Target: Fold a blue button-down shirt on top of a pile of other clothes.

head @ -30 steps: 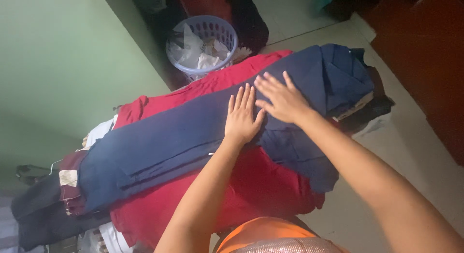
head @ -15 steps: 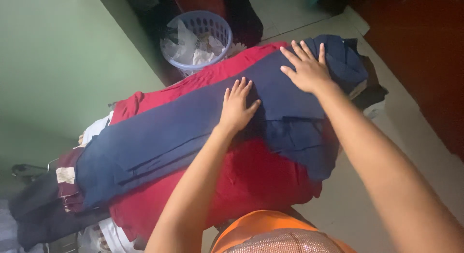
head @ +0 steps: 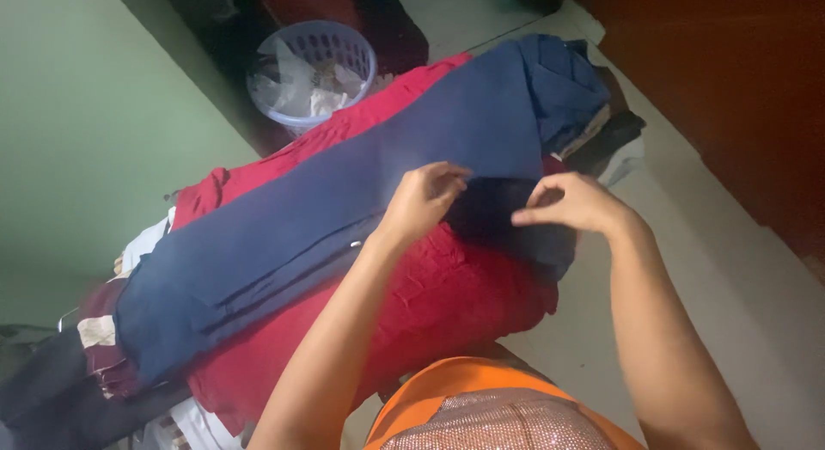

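A long navy blue garment point(head: 326, 209) lies stretched across a red cloth point(head: 447, 304) that covers a raised surface. My left hand point(head: 423, 201) pinches the garment's near edge at the middle, fingers curled on the fabric. My right hand point(head: 571, 202) grips the same edge a little to the right, where a darker flap hangs down. The far end of the navy garment point(head: 559, 80) is bunched in folds at the upper right.
A lilac plastic basket point(head: 352, 50) with white crumpled things stands on the floor by the green wall point(head: 77, 115). Dark and maroon clothes point(head: 77, 364) pile at the left end. A brown wooden panel point(head: 739, 97) runs along the right. My orange top point(head: 481, 407) shows below.
Both hands left their flat, spread position on top of the navy garment and came back to its near edge, where the fingers closed on the fabric. The view shifted slightly.
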